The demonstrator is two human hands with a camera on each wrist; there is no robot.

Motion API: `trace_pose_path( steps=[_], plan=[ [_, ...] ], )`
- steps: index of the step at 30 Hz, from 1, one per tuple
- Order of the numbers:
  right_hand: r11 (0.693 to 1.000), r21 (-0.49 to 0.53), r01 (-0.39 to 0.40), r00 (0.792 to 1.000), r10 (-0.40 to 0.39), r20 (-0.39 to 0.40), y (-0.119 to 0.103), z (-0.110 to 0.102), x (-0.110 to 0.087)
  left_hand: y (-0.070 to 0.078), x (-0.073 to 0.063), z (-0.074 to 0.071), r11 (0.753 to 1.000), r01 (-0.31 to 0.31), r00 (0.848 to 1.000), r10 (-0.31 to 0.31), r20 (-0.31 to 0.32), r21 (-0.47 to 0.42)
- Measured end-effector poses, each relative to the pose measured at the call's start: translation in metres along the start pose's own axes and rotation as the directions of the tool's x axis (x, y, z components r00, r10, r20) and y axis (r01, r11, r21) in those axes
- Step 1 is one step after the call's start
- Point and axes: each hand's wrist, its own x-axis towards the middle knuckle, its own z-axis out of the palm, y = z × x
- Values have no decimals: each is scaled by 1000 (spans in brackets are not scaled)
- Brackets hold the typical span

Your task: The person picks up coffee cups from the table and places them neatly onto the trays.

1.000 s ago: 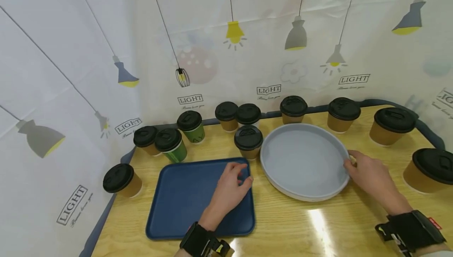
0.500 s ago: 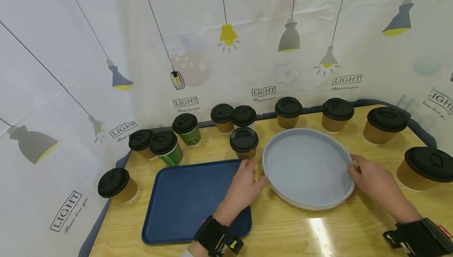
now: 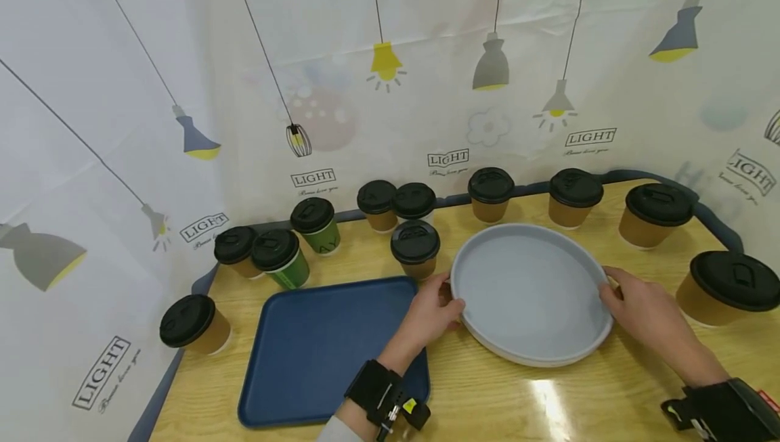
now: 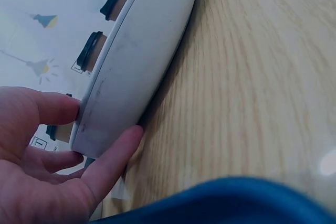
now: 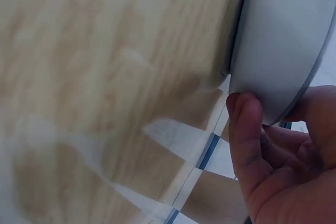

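A round grey tray with a raised rim lies low at the wooden tabletop, right of centre. My left hand holds its left edge; in the left wrist view the thumb is at the rim and a fingertip reaches the lower side of the pale wall. On the opposite edge, my right hand grips the tray, with fingers against the underside edge and thumb over the rim in the right wrist view. Whether the tray touches the table is hard to tell.
A blue rectangular tray lies left of the round one, under my left forearm. Several black-lidded paper cups line the back and sides, one brown cup close to the round tray. A printed cloth hangs behind.
My left hand has moved right from above the blue tray to the round tray's left edge and taken hold. The right hand stays on the right edge. The head view has shifted slightly.
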Motion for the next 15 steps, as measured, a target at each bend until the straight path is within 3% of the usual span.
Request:
trace_pose_path(
  steps=[4,6,8,12,14,15],
  plan=[
    [1000,10,-18,1000,18,19,1,-7,-4,-4,0,1,993,29,1000,-29,4,-115],
    [1000,-1,-22,999,21,-33,-1,-14,-9,-5,0,3,991,37,999,-37,6,-132],
    [999,-20,-28,991,25,-132,-4,-23,-14,-5,0,4,989,42,999,-42,6,-140],
    [998,-24,-58,930,46,-363,-11,-43,-26,-6,0,7,989,43,999,-44,-4,-139],
    [997,8,-75,877,70,-475,-11,-51,-33,-6,0,7,989,43,999,-45,-11,-141],
    [997,27,-67,839,71,-540,-8,-54,-36,-7,0,7,989,40,999,-42,-12,-142]
  ],
)
